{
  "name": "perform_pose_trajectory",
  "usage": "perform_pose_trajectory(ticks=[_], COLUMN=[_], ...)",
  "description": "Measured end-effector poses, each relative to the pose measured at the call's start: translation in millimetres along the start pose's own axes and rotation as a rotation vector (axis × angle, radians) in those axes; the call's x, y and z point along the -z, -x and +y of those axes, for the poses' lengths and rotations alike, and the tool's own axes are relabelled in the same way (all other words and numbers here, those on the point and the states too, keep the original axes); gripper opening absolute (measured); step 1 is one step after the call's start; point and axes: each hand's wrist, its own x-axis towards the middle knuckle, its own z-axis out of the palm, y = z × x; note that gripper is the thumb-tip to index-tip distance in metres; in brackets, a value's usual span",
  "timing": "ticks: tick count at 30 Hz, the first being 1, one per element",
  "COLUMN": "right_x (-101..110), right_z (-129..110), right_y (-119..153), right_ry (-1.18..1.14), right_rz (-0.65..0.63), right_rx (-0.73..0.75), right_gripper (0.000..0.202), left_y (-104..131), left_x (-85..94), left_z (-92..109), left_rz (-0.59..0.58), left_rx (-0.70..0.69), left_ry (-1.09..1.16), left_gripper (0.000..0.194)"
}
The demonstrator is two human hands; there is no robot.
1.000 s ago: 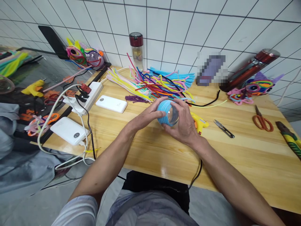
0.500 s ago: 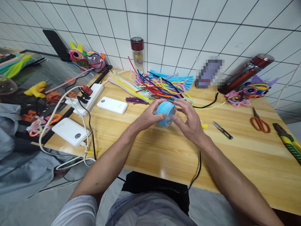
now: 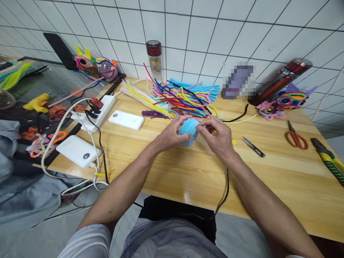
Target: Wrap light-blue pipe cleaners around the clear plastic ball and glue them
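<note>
My left hand (image 3: 173,134) is wrapped around a clear plastic ball (image 3: 197,138), its thumb across the near side. Rows of light-blue pipe cleaner (image 3: 188,127) cover the ball's left part, while the right part stays see-through. At the ball's upper right edge, the thumb and forefinger of my right hand (image 3: 217,134) are pinched on the light-blue pipe cleaner. Just behind both hands lies a pile of loose coloured pipe cleaners (image 3: 185,102).
Thread snips (image 3: 253,147), scissors (image 3: 295,138) and pliers (image 3: 329,161) lie to the right. White power banks (image 3: 126,120) and a power strip (image 3: 100,113) with cables are on the left. A glass bottle (image 3: 155,62) and a red thermos (image 3: 285,80) stand near the tiled wall.
My right hand's spread fingers have closed into a pinch at the ball's edge. The ball has turned slightly in my left hand, which keeps its hold.
</note>
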Motion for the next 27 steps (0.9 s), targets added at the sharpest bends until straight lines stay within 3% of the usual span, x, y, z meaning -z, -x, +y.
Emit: perform_pose_trajectory(ticks=[14, 27], right_x=[-1.6, -2.5], right_z=[-4.7, -5.3], right_y=[0.3, 0.1], right_ry=[0.037, 0.015], right_rz=[0.012, 0.012], right_rx=[-0.014, -0.053], right_gripper=[0.014, 0.015], left_y=[-0.8, -0.4], left_x=[-0.3, -2.7], left_z=[-5.1, -3.9], left_rz=[0.019, 0.025], left_rx=[-0.111, -0.091], left_ry=[-0.127, -0.060], left_gripper=[0.070, 0.068])
